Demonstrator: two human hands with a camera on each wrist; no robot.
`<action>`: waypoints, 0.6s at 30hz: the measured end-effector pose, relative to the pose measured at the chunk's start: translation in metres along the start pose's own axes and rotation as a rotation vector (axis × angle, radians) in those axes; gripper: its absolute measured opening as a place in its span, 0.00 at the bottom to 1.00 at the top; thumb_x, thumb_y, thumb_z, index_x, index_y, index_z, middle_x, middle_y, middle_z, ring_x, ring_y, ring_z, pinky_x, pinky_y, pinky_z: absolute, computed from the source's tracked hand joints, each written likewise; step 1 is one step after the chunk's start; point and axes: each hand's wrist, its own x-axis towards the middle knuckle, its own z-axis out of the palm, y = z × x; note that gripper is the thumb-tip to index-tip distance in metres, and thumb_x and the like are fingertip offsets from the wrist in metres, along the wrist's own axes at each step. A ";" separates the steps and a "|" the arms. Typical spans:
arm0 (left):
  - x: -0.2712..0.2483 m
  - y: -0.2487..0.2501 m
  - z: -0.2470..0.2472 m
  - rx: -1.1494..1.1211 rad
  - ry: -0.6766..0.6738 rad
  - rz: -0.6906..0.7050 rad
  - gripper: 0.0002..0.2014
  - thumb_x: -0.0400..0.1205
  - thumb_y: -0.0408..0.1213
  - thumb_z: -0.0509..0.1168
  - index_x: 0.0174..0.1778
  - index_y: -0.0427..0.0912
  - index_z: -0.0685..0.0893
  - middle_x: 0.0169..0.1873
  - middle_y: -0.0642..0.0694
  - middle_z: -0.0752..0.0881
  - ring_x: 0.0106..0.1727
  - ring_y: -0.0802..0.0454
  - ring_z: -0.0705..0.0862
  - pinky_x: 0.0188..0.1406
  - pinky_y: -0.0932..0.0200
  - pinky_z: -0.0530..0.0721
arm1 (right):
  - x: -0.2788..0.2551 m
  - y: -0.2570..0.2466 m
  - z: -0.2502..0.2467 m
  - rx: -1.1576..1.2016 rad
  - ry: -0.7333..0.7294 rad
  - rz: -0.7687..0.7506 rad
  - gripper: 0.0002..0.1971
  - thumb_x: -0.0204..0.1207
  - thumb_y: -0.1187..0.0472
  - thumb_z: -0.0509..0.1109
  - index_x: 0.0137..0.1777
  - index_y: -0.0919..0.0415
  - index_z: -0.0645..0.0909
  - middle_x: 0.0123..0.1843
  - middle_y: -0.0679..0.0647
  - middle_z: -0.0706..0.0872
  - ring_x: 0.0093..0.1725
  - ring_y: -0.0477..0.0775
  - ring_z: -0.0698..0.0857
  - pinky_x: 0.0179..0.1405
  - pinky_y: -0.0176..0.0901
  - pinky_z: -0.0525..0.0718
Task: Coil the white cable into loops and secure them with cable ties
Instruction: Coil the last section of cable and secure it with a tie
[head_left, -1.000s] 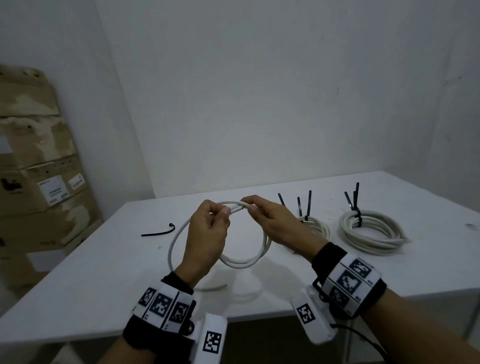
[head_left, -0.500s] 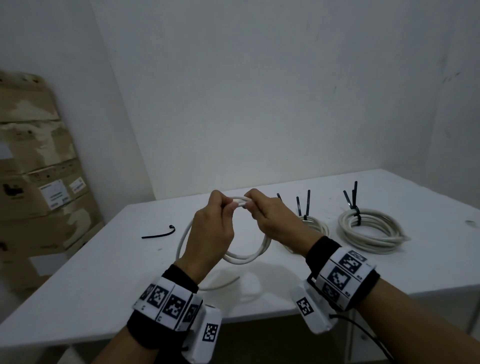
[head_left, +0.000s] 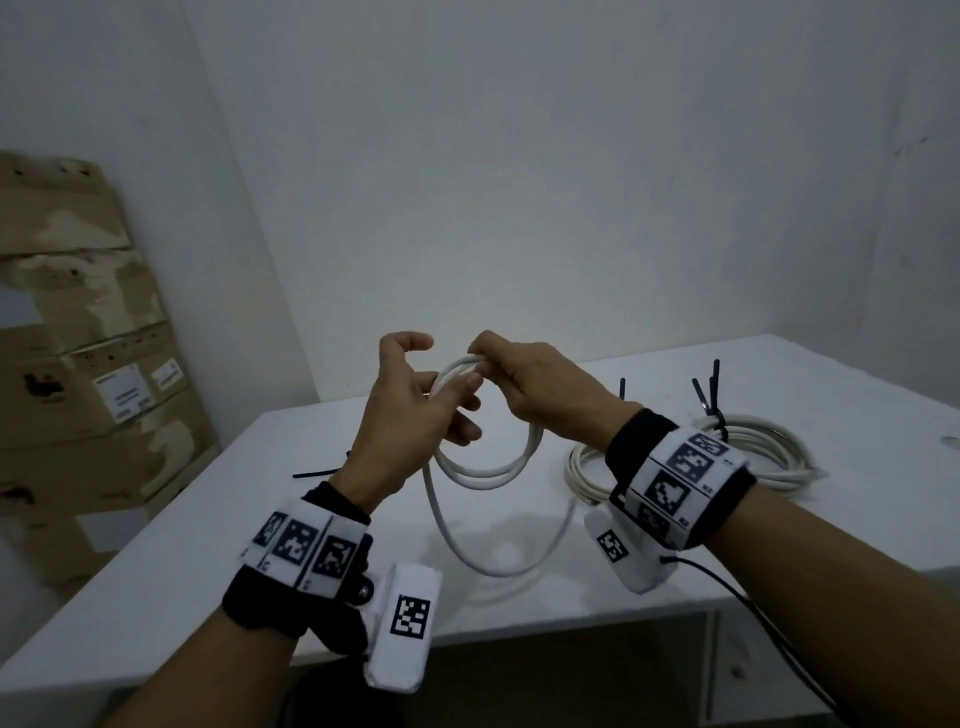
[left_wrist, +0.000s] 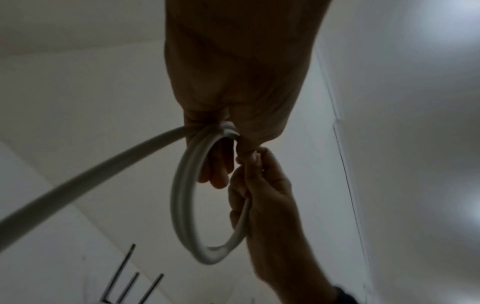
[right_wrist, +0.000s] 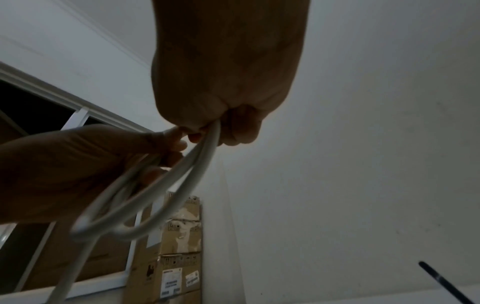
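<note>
The white cable (head_left: 488, 473) hangs in two loops above the white table (head_left: 156, 597). My right hand (head_left: 493, 364) pinches the top of the loops between thumb and fingers. My left hand (head_left: 441, 389) is just left of it, with the thumb against the loops, the index finger lifted and the lower fingers curled. In the left wrist view the cable (left_wrist: 182, 195) runs out of that hand's (left_wrist: 223, 127) closed grip. A loose tail (head_left: 441, 525) drops from under the left hand and curves onto the table. A loose black cable tie (head_left: 317, 473) lies behind my left wrist.
Two finished white coils (head_left: 587, 467) (head_left: 769, 452) lie at the right of the table, with black tie ends (head_left: 709, 395) sticking up. Stacked cardboard boxes (head_left: 78, 389) stand against the left wall. The table's near edge runs below my wrists.
Both hands have risen with the loops. My left hand has loosened, its index finger now lifted. The cable's tail has been drawn up and hangs in a longer bend.
</note>
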 end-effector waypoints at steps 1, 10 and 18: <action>0.002 0.001 -0.001 -0.052 -0.021 -0.039 0.17 0.81 0.41 0.69 0.60 0.43 0.71 0.30 0.43 0.86 0.23 0.46 0.83 0.25 0.56 0.84 | 0.002 0.000 -0.001 -0.023 -0.006 -0.008 0.08 0.85 0.62 0.57 0.57 0.64 0.73 0.35 0.51 0.77 0.32 0.55 0.75 0.34 0.49 0.75; 0.014 -0.025 0.010 -0.262 0.154 -0.196 0.12 0.87 0.39 0.59 0.38 0.39 0.76 0.19 0.51 0.67 0.16 0.58 0.66 0.16 0.63 0.69 | -0.001 -0.004 -0.005 -0.263 0.002 0.186 0.22 0.83 0.48 0.57 0.76 0.49 0.64 0.57 0.55 0.78 0.53 0.56 0.80 0.43 0.45 0.75; 0.040 -0.039 -0.014 -0.615 0.486 -0.262 0.12 0.88 0.37 0.57 0.37 0.41 0.73 0.19 0.50 0.66 0.12 0.60 0.64 0.14 0.69 0.70 | -0.101 -0.047 0.043 0.504 -0.023 0.664 0.13 0.80 0.44 0.62 0.46 0.54 0.75 0.33 0.56 0.89 0.23 0.49 0.84 0.20 0.36 0.77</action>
